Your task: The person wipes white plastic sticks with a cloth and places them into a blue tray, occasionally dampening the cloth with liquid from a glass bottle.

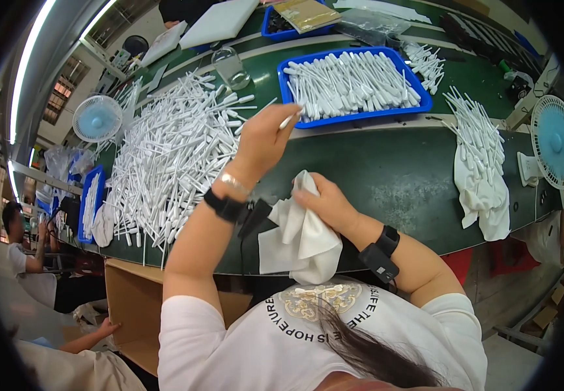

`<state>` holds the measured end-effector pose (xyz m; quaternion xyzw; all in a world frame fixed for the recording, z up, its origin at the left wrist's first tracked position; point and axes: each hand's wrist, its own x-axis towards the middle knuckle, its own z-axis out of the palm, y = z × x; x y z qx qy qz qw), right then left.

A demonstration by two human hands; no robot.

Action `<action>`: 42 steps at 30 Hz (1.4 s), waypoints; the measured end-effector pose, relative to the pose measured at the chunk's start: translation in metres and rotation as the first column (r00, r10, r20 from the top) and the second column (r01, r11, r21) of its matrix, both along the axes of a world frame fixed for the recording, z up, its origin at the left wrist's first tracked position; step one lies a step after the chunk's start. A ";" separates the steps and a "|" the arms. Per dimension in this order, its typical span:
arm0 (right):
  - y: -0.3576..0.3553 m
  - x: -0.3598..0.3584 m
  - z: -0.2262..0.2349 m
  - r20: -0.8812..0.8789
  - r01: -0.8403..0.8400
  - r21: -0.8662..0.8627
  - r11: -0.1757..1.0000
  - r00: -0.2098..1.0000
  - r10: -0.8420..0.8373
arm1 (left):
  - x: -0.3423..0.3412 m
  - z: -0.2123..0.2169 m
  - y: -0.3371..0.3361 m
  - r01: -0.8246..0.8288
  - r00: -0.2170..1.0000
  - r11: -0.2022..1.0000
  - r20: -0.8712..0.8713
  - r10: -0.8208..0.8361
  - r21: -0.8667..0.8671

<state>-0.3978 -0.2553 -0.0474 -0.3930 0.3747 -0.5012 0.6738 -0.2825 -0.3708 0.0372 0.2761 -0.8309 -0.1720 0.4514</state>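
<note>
A long green work table (392, 173) is spreading under everything, its near edge being partly covered by the person's arms and body. On its left, a wide heap of slender white plastic sticks with thicker ends (171, 156) is lying at all angles, the lower layers being buried. Beyond the hands, a blue rectangular plastic tray (363, 119) is holding similar white sticks packed in rows, which are hiding its floor. A soft white cloth (304, 244) is hanging in folds from the right hand (327, 203) just above the table's near edge, its long axis running toward the person's chest; its inner folds are staying out of sight. The right hand is curling around the cloth's upper end, its fingertips partly covered by fabric. The left hand (267, 142) is hovering by the tray's near left corner, fingers bent and nearly closed, pinching one small white stick (286, 121). Only a short piece of that stick is showing at the fingertips, slanting up and to the right toward the tray; the rest is being hidden by the hand, so its full length is impossible to tell.
</note>
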 end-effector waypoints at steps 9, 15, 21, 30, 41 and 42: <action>0.006 0.004 -0.019 -0.559 -0.118 -0.356 0.927 0.822 -0.110 | -0.069 -0.032 -0.132 0.037 0.750 0.952 0.638 0.174 -0.303; 0.004 0.003 -0.019 -0.516 -0.112 -0.348 0.931 0.852 -0.090 | -0.050 -0.031 -0.132 -0.008 0.743 0.959 0.641 0.195 -0.283; 0.009 -0.005 0.016 -0.796 -0.199 -0.321 0.926 0.586 -0.151 | 0.078 0.004 -0.072 -0.382 0.703 0.922 0.668 0.242 0.068; 0.002 0.001 0.004 -0.684 -0.121 -0.231 0.966 0.726 -0.072 | 0.185 -0.026 0.056 -0.445 0.635 0.878 0.753 0.172 0.175; 0.005 0.004 -0.002 -0.681 -0.124 -0.277 0.953 0.725 -0.104 | 0.172 -0.067 0.097 -0.532 0.646 0.843 0.680 0.347 0.075; 0.006 0.003 -0.005 -0.665 -0.115 -0.308 0.944 0.735 -0.127 | 0.166 -0.070 0.097 -0.527 0.646 0.843 0.695 0.316 0.107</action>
